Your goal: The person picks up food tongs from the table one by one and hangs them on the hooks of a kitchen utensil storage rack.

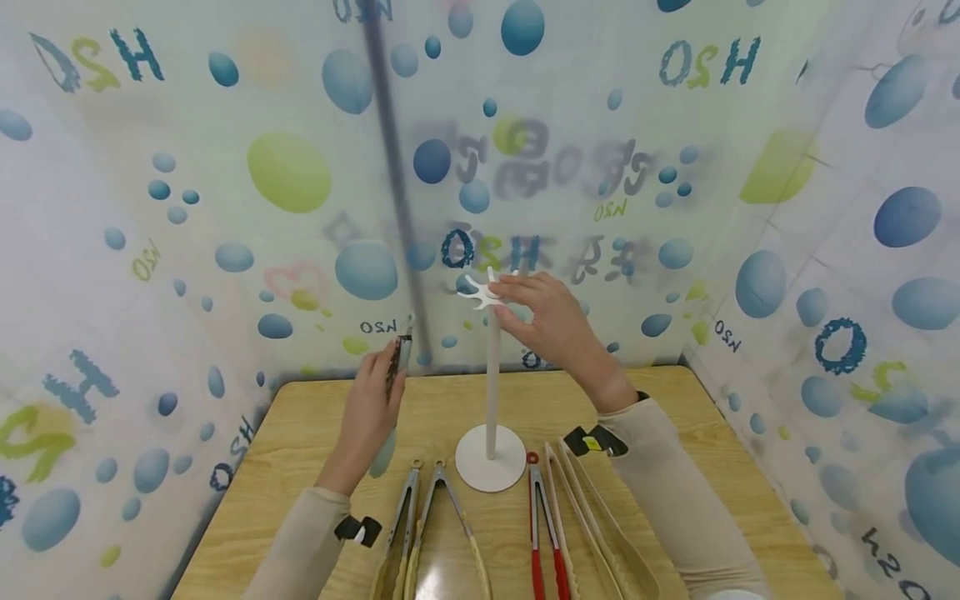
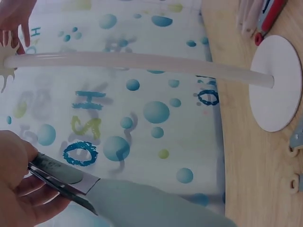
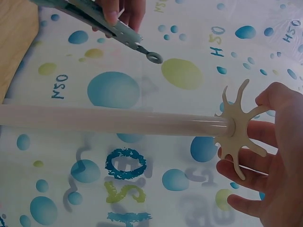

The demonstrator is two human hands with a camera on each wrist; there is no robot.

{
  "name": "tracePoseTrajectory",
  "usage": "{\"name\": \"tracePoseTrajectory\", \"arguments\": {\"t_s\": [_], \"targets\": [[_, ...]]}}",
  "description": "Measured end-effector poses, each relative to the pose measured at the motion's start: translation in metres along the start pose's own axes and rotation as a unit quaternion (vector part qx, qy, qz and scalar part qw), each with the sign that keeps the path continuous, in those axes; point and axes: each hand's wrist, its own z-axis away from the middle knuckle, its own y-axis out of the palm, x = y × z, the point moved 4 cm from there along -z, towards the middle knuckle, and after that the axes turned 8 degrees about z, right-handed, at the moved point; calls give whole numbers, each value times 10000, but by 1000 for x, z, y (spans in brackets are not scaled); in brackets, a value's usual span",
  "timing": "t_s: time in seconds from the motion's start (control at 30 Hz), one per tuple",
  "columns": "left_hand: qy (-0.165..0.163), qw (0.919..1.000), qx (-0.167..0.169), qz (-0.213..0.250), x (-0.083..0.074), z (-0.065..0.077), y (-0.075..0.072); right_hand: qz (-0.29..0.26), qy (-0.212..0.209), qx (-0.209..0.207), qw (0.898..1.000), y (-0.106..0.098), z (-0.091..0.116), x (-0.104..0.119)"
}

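My left hand point(image 1: 367, 412) grips a pair of grey-green kitchen tongs point(image 2: 137, 201) by the metal handle part. The tongs' hanging ring point(image 3: 154, 57) points upward and the wide pale end points down, left of the white stand point(image 1: 492, 392). That stand is upright, a round base with a pole and a crown of curved hooks point(image 3: 241, 125) on top. Around the crown's right side, my right hand point(image 1: 551, 321) holds on, thumb at one hook and fingers behind the others. Nothing hangs from the hooks.
On the wooden table point(image 1: 300, 442), yellow-tipped tongs point(image 1: 427, 517) lie left in front of the base point(image 1: 480, 475). Right of it lie red-handled tongs point(image 1: 547, 533) and several beige tongs point(image 1: 592, 525). Patterned curtains point(image 1: 292, 175) enclose the back and sides.
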Motion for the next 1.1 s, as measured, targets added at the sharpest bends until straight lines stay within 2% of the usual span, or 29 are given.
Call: {"name": "tracePoseTrajectory", "arguments": {"t_s": [0.3,0.53,0.87,1.1], "targets": [[608,9978,-11,267,-20,-18,7,-38,97,93,9999,1,1,-3],[873,9950,2,493,-36,-31,11,-108,205,196,9995,-1,0,-3],[1302,9887,-59,745,-49,-37,14,-164,228,218,9994,0,-2,-1],[1363,9867,-46,886,-51,-38,17,-141,228,180,9995,0,-1,-2]]}}
